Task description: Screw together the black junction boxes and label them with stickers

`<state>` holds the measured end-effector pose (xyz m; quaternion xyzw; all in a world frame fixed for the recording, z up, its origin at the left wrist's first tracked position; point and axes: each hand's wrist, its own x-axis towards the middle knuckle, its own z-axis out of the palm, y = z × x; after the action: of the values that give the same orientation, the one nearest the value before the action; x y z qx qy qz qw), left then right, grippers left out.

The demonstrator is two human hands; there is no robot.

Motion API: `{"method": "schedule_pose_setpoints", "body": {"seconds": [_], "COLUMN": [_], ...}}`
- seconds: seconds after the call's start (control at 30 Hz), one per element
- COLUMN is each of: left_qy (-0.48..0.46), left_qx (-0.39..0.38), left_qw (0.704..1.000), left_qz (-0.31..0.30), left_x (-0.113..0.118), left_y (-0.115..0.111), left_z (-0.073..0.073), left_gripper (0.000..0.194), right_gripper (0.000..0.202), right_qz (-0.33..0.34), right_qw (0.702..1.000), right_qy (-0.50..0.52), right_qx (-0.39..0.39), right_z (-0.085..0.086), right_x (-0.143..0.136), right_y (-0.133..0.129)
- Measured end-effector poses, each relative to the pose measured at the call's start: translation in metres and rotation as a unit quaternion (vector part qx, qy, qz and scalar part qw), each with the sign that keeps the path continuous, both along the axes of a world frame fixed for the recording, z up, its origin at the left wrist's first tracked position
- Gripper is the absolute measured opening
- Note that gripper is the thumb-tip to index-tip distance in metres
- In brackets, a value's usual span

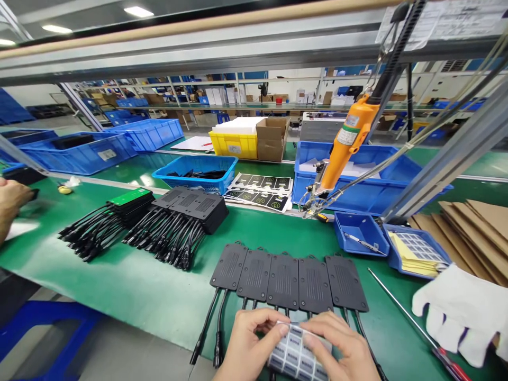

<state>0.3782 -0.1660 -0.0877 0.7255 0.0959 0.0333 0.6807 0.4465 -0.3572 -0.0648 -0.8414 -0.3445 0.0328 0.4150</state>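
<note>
A sheet of small printed labels [296, 352] is held between my two hands at the bottom centre. My left hand [256, 341] pinches its upper left edge with thumb and fingers. My right hand [341, 344] grips its right side, thumb on top. Just beyond the sheet, several flat black devices [283, 280] lie side by side in a row on the green table [159, 296], their cables pointing towards me. The hands and the sheet cover part of those cables.
Stacked black devices [194, 203] and green-topped ones [130, 201] stand left. An orange electric screwdriver [345, 143] hangs right of centre. Small blue trays [359, 233], a long screwdriver [413, 317] and a white glove [464, 312] are right. Another person's hand [14, 198] is at far left.
</note>
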Motion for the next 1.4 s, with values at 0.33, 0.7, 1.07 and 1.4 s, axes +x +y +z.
{"method": "schedule_pose_setpoints", "body": {"seconds": [0.33,0.7,1.07,1.4], "left_qy": [0.047,0.06,0.1,0.08], "left_qx": [-0.106,-0.076,-0.207,-0.1], "left_qw": [0.993,0.995,0.973,0.991], "left_qz": [0.022,0.018,-0.017,-0.028], "left_x": [0.006,0.005,-0.002,0.001], "left_y": [-0.007,-0.011,-0.012,-0.009], "left_z": [0.005,0.004,0.009,0.003], "left_gripper": [0.039,0.045,0.046,0.054], "right_gripper": [0.008,0.016,0.021,0.015], "right_qz": [0.016,-0.013,-0.012,-0.043], "right_qw": [0.955,0.978,0.963,0.987], "right_qy": [-0.295,-0.2,-0.263,-0.125], "right_qx": [-0.04,0.062,0.053,0.088], "right_z": [0.008,0.006,-0.005,0.003], "right_x": [0.0,-0.011,-0.01,-0.012], "right_y": [0.004,0.019,0.021,0.016]}}
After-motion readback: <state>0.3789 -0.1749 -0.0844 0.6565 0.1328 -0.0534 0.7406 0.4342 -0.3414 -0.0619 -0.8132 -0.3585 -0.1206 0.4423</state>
